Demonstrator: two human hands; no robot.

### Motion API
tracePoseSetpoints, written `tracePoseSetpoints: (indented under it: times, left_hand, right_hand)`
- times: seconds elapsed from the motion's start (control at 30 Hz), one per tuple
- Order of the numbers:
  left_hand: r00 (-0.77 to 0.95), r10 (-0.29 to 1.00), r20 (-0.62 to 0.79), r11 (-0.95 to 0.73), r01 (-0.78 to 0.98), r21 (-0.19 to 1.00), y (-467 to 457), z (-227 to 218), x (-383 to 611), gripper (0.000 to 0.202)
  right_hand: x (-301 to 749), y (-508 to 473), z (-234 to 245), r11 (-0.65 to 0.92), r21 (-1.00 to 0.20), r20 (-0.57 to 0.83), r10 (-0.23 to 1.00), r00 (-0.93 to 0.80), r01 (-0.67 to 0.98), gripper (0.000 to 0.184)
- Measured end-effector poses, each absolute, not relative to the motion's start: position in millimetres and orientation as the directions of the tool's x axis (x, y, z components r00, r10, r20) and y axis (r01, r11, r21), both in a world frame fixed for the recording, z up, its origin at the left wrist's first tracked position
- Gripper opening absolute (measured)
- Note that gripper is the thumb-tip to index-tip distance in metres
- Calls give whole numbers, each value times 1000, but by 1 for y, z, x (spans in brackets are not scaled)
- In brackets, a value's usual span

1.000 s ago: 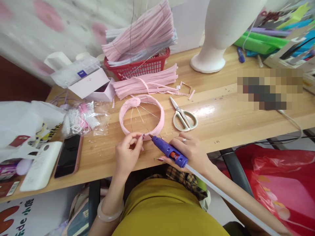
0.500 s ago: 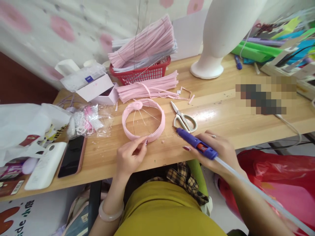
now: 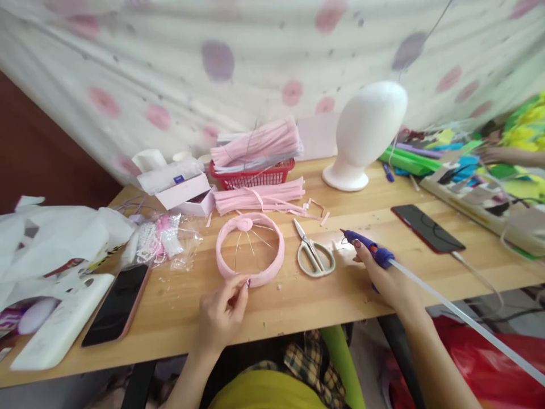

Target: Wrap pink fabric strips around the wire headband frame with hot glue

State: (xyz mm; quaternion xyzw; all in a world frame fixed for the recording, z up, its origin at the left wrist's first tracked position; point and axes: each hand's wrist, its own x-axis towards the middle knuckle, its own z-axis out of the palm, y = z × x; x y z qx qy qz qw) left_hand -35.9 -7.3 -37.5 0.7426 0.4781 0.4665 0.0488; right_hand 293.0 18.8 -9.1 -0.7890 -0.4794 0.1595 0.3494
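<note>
At the table's front edge my left hand pinches the near rim of a pink wrapped hoop between thumb and fingers. The hoop rests on the table, with a pink round coil on its far side and thin wires reaching into its middle. My right hand grips a blue glue gun, its nozzle pointing left and away from me. From the gun's back runs a long whitish glue stick. Scissors lie closed between the hoop and the glue gun.
Behind the hoop are pink strips and a red basket. A white foam head stands at the back. Phones lie left and right, the right one cabled. A power strip and another person's arm are far right.
My view has tilted upward, showing more of the curtain and the whole foam head. My right hand has carried the glue gun rightward, away from the scissors. My left hand still pinches the hoop.
</note>
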Motion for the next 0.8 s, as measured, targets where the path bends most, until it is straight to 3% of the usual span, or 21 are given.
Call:
tracePoseSetpoints:
  times: [0.13,0.33,0.47,0.57,0.7,0.8]
  left_hand:
    - [-84,825,559,-424,563,710,-8,-43,-37,2]
    - [-68,803,592,-474,529,704,0,-45,-52,9]
    - [-134,844,520,-410,464,785,2,-54,-62,16]
    - [-181,854,487,-374,436,818,-1,-56,-66,18]
    - [-297,817,495,-316,488,814,-6,-40,-73,20]
    - [-195,804,562,-373,571,732,-5,-24,-84,21]
  right_hand:
    - [301,53,-4,-354,-625,-19,898,440,696,63]
    - [301,65,9,-343,-586,38,893,448,734,58]
    - [312,52,3,-394,-529,48,870,490,751,56]
    - [320,47,-3,-328,-468,97,904,417,821,50]
    - [322,55,-2,-222,-473,144,936,323,853,50]
    - [323,73,6,-171,-486,215,927,306,857,50]
